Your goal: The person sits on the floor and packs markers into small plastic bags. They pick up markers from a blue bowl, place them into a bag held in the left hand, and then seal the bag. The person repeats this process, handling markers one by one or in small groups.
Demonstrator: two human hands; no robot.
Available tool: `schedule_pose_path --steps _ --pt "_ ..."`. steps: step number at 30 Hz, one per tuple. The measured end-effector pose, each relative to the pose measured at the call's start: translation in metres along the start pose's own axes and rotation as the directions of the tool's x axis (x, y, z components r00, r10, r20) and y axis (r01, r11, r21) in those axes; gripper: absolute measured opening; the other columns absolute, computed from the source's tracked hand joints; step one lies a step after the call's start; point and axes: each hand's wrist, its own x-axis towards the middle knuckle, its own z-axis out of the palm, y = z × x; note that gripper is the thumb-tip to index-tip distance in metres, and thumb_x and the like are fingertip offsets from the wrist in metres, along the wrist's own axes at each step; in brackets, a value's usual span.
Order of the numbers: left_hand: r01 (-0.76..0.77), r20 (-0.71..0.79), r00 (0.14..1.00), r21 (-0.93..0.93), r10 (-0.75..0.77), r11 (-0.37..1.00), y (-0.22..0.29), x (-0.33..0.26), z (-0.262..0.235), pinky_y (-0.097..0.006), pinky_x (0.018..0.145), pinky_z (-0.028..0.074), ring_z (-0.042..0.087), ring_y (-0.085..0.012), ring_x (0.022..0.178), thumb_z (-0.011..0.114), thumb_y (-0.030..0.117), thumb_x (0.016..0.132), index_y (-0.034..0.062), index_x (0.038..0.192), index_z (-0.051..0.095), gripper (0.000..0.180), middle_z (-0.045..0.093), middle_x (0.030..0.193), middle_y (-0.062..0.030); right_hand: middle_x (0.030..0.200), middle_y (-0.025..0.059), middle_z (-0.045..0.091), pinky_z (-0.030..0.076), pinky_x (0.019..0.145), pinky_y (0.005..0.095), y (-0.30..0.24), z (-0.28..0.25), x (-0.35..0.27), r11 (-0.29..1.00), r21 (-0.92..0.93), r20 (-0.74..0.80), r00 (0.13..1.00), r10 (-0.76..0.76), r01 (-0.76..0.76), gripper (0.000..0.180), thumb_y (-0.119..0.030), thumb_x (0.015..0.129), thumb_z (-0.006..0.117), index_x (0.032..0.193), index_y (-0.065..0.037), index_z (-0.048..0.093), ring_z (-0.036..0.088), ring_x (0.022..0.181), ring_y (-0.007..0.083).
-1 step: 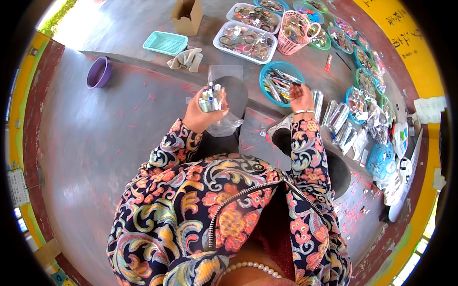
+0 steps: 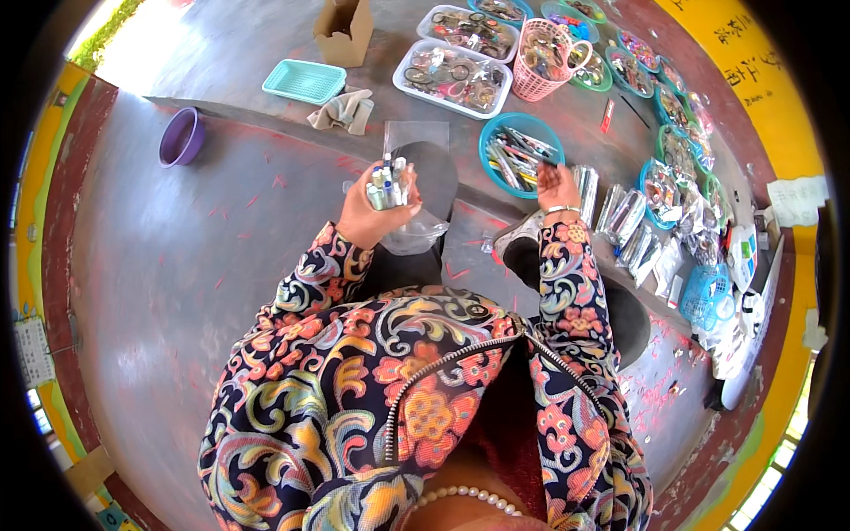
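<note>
A bundle of several pens [image 2: 387, 188], mostly white with some blue and grey ends, stands upright in my left hand [image 2: 365, 215], whose fingers wrap round it. Below that hand a clear plastic bag [image 2: 416, 234] hangs over my lap. My right hand [image 2: 558, 188] is at the right rim of a round blue basket [image 2: 485, 165], its fingers drawn together. Something small and dark shows at those fingertips, too unclear to name. Inside the basket lie many loose pens [image 2: 513, 159] in mixed colours. A flat clear bag [image 2: 416, 134] lies beyond my left hand.
Bundles of wrapped pens [image 2: 622, 215] lie right of my right hand. White trays [image 2: 453, 78] of small accessories, a pink basket [image 2: 542, 60], a mint tray [image 2: 304, 81], a cloth [image 2: 343, 112] and a cardboard box [image 2: 343, 33] stand beyond. A purple basin [image 2: 182, 137] sits at left.
My right hand has dropped very slightly beside the basket rim. My left hand still grips the pens in nearly the same place.
</note>
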Motion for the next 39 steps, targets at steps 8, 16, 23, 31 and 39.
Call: schedule_pose_path --steps 8,16,23,31,39 --pt "0.023 -0.009 1.000 0.016 -0.022 1.000 0.000 0.000 0.003 -0.029 0.074 0.049 0.057 -0.0122 0.081 0.066 -0.009 0.065 -0.0005 0.106 0.047 0.046 0.056 0.090 -0.0043 0.092 0.0185 0.059 0.056 0.061 0.0338 0.019 -0.061 0.051 0.997 0.007 -0.276 0.958 0.081 -0.082 0.022 -0.012 0.087 0.051 0.099 0.006 0.047 0.063 0.077 0.0338" --pt "-0.063 0.015 0.998 -0.032 0.063 0.997 -0.007 0.004 -0.001 -0.029 0.075 0.049 0.058 -0.0131 0.083 0.066 -0.007 0.066 -0.0004 0.107 0.046 0.046 0.056 0.090 -0.0049 0.091 0.0185 0.061 0.053 0.056 0.0292 0.012 -0.013 0.046 0.972 -0.177 0.010 0.988 0.156 -0.152 0.019 -0.010 0.084 0.056 0.092 0.006 0.052 0.064 0.076 0.0270" --pt "-0.065 -0.006 0.998 -0.067 0.065 0.996 0.003 0.004 0.011 -0.033 0.074 0.049 0.057 -0.0169 0.083 0.064 -0.009 0.067 -0.0002 0.105 0.046 0.043 0.057 0.086 -0.0068 0.086 0.0037 0.062 0.044 0.061 0.0202 0.042 0.141 -0.138 0.721 -0.657 0.585 0.751 0.306 0.219 0.028 -0.015 0.076 0.069 0.099 -0.004 0.060 0.058 0.073 0.0106" --pt "-0.128 0.021 0.992 0.292 0.127 0.948 -0.002 0.005 0.010 -0.025 0.073 0.048 0.058 -0.0081 0.083 0.073 0.007 0.066 0.0028 0.107 0.047 0.049 0.061 0.091 -0.0026 0.083 0.0006 0.059 0.044 0.058 0.0197 0.051 0.148 -0.177 0.460 -0.619 0.771 0.602 0.205 0.636 0.022 -0.015 0.074 0.071 0.091 -0.004 0.062 0.055 0.069 0.0066" --pt "-0.069 0.078 0.995 0.154 0.057 0.986 -0.009 0.004 0.005 -0.026 0.075 0.047 0.057 -0.0083 0.085 0.070 0.004 0.067 0.0033 0.105 0.047 0.045 0.060 0.090 -0.0026 0.082 0.0031 0.061 0.046 0.058 0.0200 0.042 0.154 -0.192 0.644 -0.546 0.756 0.647 0.104 0.535 0.009 -0.005 0.081 0.062 0.089 -0.001 0.059 0.057 0.068 0.0074"
